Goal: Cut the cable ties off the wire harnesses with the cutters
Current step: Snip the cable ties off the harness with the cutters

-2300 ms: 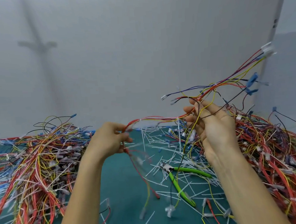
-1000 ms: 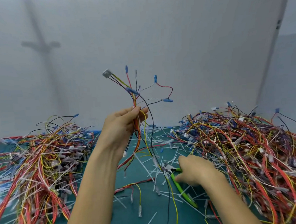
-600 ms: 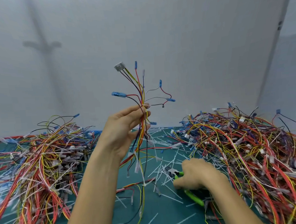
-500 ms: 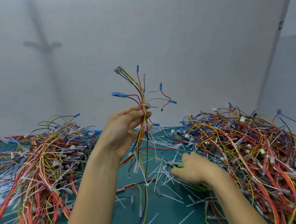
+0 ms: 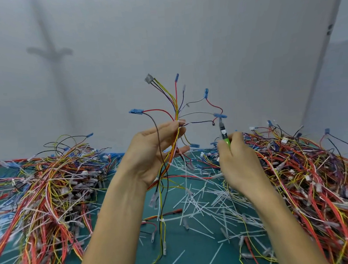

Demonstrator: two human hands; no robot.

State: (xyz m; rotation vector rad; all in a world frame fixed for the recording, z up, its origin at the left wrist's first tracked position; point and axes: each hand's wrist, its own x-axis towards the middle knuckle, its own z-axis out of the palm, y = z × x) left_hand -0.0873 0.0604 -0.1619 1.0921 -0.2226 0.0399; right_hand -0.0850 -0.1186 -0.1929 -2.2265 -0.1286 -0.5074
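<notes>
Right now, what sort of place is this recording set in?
Probably a wire-harness rework bench in a workshop. A green cutting mat carries a left pile of harnesses and a right pile of harnesses, cut cable ties litter the middle, and plain grey partition walls close it in.

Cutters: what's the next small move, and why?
Probably swing the cutters left to the white cable tie that seems to sit on the harness at the fingertips of the left hand. The right hand holds them tip up, apart from the bundle.
</notes>
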